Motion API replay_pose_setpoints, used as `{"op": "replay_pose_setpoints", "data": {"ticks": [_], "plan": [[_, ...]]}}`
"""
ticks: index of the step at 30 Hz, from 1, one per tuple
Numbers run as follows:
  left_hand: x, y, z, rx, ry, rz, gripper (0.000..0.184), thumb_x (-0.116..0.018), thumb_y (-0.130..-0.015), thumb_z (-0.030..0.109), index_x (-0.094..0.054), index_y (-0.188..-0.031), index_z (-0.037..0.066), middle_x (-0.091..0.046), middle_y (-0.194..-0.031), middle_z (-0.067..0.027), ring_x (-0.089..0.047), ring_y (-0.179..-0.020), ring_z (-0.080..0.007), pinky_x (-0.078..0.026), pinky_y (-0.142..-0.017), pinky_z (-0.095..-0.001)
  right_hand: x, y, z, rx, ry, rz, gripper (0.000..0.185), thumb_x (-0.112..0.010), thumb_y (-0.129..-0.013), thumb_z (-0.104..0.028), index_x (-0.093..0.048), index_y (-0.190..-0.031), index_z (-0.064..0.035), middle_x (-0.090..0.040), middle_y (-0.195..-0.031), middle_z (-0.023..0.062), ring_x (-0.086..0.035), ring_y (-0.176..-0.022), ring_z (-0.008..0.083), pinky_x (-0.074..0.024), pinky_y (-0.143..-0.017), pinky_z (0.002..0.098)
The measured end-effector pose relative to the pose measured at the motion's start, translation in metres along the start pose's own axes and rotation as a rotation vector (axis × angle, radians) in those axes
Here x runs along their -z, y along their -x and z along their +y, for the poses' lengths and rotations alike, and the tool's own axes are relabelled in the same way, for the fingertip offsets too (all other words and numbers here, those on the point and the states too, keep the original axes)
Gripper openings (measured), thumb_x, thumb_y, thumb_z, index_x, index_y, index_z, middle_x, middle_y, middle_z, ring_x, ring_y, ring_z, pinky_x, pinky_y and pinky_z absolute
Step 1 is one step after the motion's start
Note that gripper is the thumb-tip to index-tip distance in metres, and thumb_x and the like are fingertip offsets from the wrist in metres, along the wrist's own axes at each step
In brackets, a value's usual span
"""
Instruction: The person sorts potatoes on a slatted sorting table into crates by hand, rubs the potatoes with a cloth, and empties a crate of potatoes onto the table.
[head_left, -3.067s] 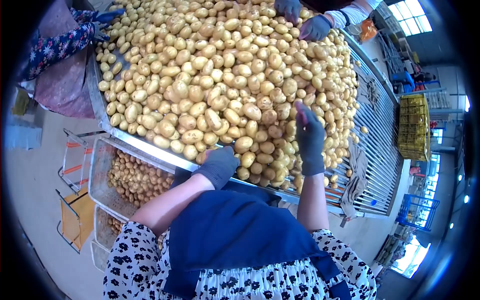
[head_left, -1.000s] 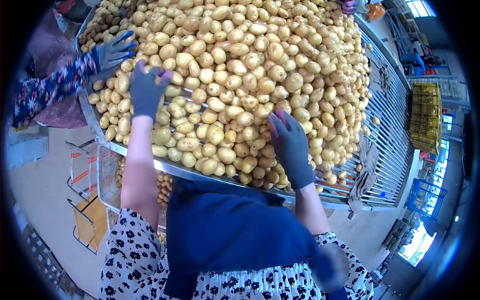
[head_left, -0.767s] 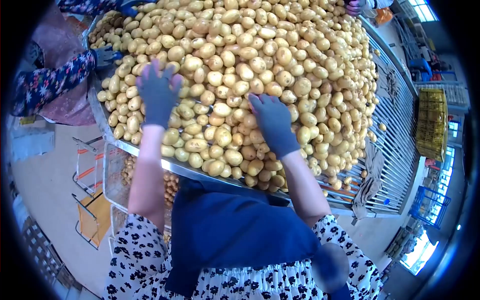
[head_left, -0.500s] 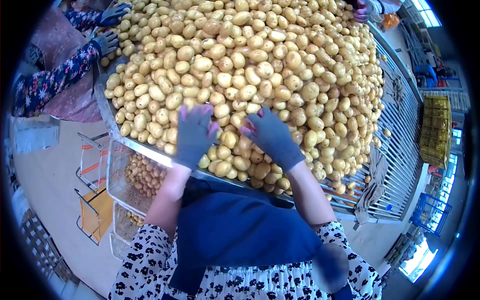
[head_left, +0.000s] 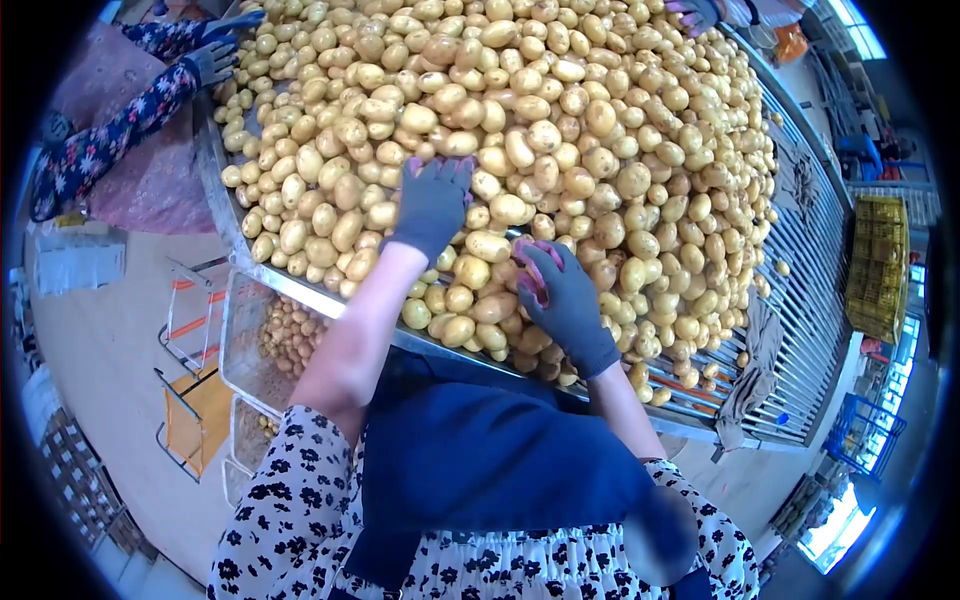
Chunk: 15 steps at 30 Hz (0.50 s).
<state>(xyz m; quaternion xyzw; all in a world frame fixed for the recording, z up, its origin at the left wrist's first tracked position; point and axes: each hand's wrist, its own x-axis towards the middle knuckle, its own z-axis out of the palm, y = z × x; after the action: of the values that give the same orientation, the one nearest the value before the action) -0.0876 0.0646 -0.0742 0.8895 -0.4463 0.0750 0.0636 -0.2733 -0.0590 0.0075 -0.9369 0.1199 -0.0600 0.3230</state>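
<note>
A large heap of yellow-skinned potatoes [head_left: 600, 180] fills the metal sorting table before me. My left hand [head_left: 433, 208], in a grey glove with pinkish fingertips, reaches forward palm down, its fingers stretched over potatoes in the middle of the near side. To the right and closer to my body is my right hand [head_left: 562, 300], gloved alike. Its fingers are half curled with a gap to the thumb, and no potato shows between them. Potatoes lie beneath and around both hands.
Metal rollers [head_left: 800, 330] run along the table's right side, with a grey cloth [head_left: 750, 375] on them. Below the left edge stands a crate [head_left: 245, 345] with smaller potatoes. Co-workers' gloved hands [head_left: 212, 62] touch the heap at the far left and far right [head_left: 695, 14]. Yellow crates [head_left: 875, 265] stand right.
My left hand has moved forward and right over the heap. My right hand has shifted slightly back and right, turning so its inner fingers show. Co-workers' hands have shifted slightly.
</note>
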Motion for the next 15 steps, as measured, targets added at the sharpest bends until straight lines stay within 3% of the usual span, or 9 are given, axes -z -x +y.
{"op": "replay_pose_setpoints", "data": {"ticks": [2, 5, 11, 15], "plan": [[0.024, -0.022, -0.001, 0.052, 0.043, -0.39, 0.037, -0.049, -0.087, 0.023, -0.05, -0.123, 0.014, -0.058, -0.117, -0.0049, -0.054, -0.11, -0.0221, -0.037, -0.09, -0.0521, 0.003, 0.007, 0.001, -0.001, 0.009, -0.02, 0.041, -0.062, -0.08, -0.018, -0.055, -0.121, -0.0151, -0.056, -0.115, 0.0113, -0.059, -0.098, 0.0282, -0.0529, -0.075, 0.0375], [0.048, -0.036, -0.009, 0.1, 0.306, -0.505, 0.042, -0.058, -0.082, 0.029, -0.053, -0.121, 0.016, -0.058, -0.114, -0.0076, -0.055, -0.109, -0.0263, -0.035, -0.094, -0.0533, -0.002, 0.003, 0.001, 0.053, 0.039, -0.003, 0.042, -0.063, -0.08, -0.018, -0.055, -0.122, -0.0156, -0.056, -0.114, 0.0121, -0.059, -0.099, 0.0287, -0.0523, -0.077, 0.0374], [0.064, -0.05, -0.002, -0.038, 0.151, -0.836, 0.039, -0.063, -0.077, 0.03, -0.061, -0.115, 0.022, -0.056, -0.114, -0.0077, -0.055, -0.109, -0.0276, -0.036, -0.094, -0.0519, 0.009, 0.005, -0.004, -0.018, -0.004, -0.097, 0.043, -0.064, -0.079, -0.016, -0.056, -0.121, -0.0149, -0.057, -0.11, 0.0126, -0.058, -0.1, 0.0283, -0.0516, -0.079, 0.0378], [0.052, -0.04, 0.014, -0.153, 0.068, -0.69, 0.032, -0.064, -0.073, 0.029, -0.067, -0.104, 0.02, -0.056, -0.114, -0.012, -0.055, -0.108, -0.0293, -0.04, -0.092, -0.0489, 0.022, 0.018, 0.007, 0.011, 0.06, 0.066, 0.045, -0.064, -0.077, -0.012, -0.055, -0.121, -0.0157, -0.057, -0.107, 0.0128, -0.059, -0.094, 0.0278, -0.0514, -0.076, 0.0374]]}}
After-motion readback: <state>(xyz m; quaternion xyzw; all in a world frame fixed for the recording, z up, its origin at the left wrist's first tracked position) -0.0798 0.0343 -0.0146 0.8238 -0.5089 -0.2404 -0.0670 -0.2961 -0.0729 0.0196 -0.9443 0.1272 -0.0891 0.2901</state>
